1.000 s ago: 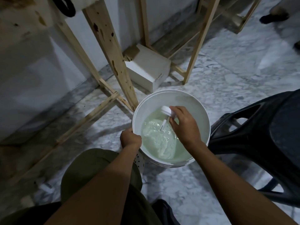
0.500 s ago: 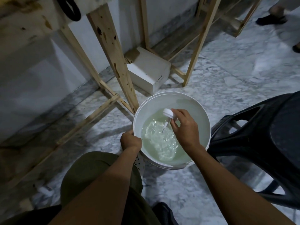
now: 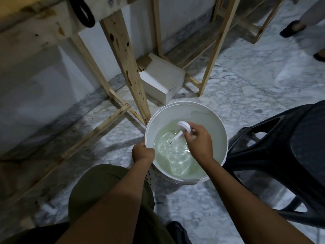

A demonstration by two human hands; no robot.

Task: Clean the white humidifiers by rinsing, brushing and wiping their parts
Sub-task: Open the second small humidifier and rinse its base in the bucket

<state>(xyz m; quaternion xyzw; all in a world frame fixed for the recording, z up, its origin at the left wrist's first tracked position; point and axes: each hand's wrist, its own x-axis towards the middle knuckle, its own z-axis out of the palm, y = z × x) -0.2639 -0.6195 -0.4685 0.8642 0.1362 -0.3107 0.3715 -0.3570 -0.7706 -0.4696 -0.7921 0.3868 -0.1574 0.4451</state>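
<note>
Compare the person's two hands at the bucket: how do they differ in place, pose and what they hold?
The left hand is closed on the near-left rim of the white bucket, while the right hand reaches over the water inside it. The left hand's grip is a fist on the bucket edge; the right hand pinches a small white humidifier part, a round cap with a thin stem, in its fingertips. Both hands are bare and at the same bucket.

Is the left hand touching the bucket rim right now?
Touching. The head view shows the left hand closed over the near-left rim of the white bucket, fingers curled onto the edge with no gap.
</note>
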